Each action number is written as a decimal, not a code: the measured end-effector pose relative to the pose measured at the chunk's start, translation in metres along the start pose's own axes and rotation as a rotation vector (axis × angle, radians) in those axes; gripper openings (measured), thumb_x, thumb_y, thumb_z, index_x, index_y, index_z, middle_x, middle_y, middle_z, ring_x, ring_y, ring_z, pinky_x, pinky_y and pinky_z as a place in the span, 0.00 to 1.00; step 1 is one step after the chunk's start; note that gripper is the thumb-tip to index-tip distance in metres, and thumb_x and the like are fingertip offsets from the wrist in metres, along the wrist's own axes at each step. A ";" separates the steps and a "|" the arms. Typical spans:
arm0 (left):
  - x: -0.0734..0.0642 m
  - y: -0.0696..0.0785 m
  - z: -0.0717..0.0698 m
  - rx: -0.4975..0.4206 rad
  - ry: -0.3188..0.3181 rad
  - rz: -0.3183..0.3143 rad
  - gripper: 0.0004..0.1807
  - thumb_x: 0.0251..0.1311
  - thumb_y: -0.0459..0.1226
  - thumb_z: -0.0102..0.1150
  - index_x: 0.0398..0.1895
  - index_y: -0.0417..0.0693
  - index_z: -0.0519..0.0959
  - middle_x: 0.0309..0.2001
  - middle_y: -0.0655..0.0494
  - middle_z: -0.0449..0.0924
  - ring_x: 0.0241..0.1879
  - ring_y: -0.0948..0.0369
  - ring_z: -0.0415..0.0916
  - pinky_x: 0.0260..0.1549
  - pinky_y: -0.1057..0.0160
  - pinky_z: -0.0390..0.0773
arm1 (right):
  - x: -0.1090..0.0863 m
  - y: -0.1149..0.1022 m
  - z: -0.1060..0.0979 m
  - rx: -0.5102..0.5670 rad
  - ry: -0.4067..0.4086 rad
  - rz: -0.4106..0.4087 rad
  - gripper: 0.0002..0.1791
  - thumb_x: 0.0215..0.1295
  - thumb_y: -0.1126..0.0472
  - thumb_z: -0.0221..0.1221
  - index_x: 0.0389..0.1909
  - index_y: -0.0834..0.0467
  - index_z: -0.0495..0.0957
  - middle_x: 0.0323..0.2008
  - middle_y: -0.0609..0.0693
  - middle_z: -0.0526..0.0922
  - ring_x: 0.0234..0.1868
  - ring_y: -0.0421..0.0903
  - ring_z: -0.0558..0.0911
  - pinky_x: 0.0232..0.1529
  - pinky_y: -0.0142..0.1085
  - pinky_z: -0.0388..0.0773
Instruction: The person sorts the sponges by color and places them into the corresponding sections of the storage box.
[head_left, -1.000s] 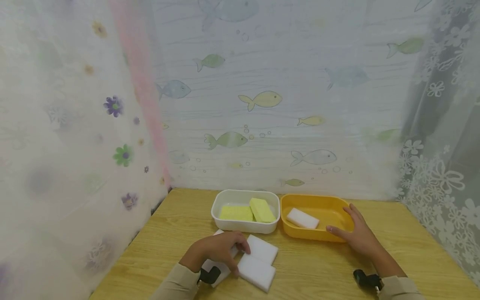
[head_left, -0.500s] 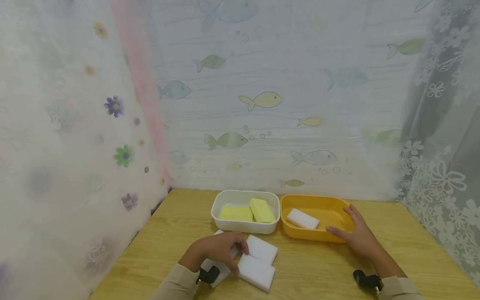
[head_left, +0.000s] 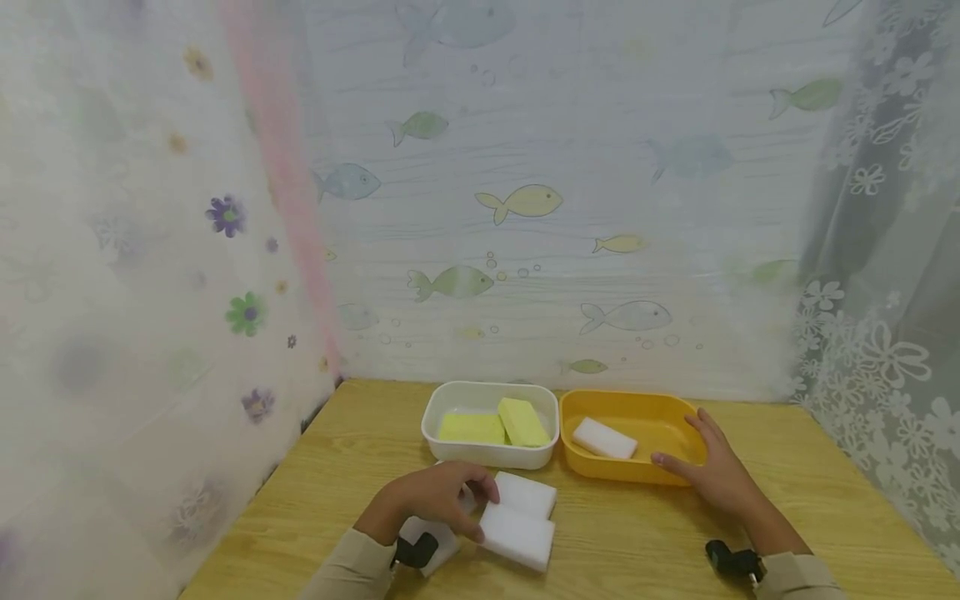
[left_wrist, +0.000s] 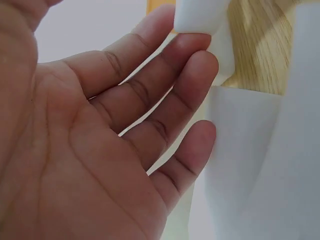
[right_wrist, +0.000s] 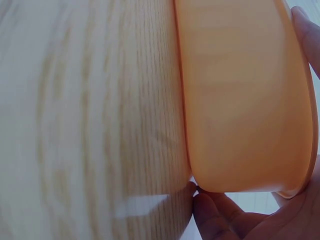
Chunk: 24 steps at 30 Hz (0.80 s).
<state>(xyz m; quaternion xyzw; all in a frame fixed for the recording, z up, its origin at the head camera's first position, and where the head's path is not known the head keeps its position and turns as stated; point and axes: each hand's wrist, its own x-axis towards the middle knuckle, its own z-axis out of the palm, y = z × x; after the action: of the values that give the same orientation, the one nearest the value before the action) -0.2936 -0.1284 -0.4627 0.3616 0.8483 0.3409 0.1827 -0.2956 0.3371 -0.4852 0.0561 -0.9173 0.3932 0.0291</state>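
My left hand (head_left: 435, 496) pinches the left edge of a white sponge (head_left: 519, 537) between thumb and fingers. That sponge overlaps another white sponge (head_left: 534, 493) just behind it. More white sponge (head_left: 441, 546) shows under the palm, partly hidden by the hand and wrist. Seen from the left wrist, the foremost fingertip meets a white block (left_wrist: 202, 15), while the other fingers spread beside it. At the right end of an orange plastic tub (head_left: 637, 472), my right hand (head_left: 722, 475) grips the wall, thumb at the front rim and fingers behind. One white sponge (head_left: 604, 437) lies inside that tub.
A white plastic tub (head_left: 487, 454) stands left of the orange one, side by side with it. Two yellow sponges (head_left: 472, 428) are in it, one leaning. Patterned curtains (head_left: 525, 275) enclose the wooden table (head_left: 622, 542) at the back and sides.
The front white sponge has shifted slightly back and up, turning a little, and now covers more of the sponge behind. The left hand moved slightly with it; the right hand stays on the tub.
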 end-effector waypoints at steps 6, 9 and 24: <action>0.001 0.004 0.000 -0.053 0.000 0.005 0.24 0.47 0.41 0.83 0.48 0.57 0.83 0.42 0.66 0.83 0.45 0.64 0.79 0.49 0.65 0.78 | 0.000 0.001 0.001 0.003 0.003 0.006 0.59 0.69 0.37 0.63 0.83 0.63 0.40 0.82 0.66 0.27 0.77 0.80 0.40 0.63 0.80 0.49; 0.001 0.005 0.000 -0.065 0.002 0.015 0.24 0.48 0.42 0.82 0.49 0.57 0.83 0.42 0.62 0.83 0.45 0.63 0.80 0.48 0.64 0.79 | 0.001 0.001 0.001 0.000 0.005 0.007 0.59 0.69 0.37 0.63 0.83 0.63 0.40 0.82 0.66 0.27 0.77 0.79 0.41 0.64 0.80 0.49; 0.011 0.028 -0.002 0.041 0.040 0.122 0.24 0.51 0.43 0.81 0.52 0.55 0.83 0.40 0.66 0.83 0.42 0.63 0.82 0.46 0.62 0.80 | -0.001 0.001 0.000 0.000 0.010 0.003 0.60 0.68 0.36 0.63 0.83 0.64 0.40 0.82 0.67 0.27 0.77 0.80 0.41 0.64 0.80 0.49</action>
<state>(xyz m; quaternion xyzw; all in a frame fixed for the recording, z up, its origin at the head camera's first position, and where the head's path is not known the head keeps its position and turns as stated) -0.2887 -0.1067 -0.4424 0.4094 0.8350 0.3411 0.1371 -0.2948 0.3375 -0.4857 0.0528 -0.9173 0.3933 0.0331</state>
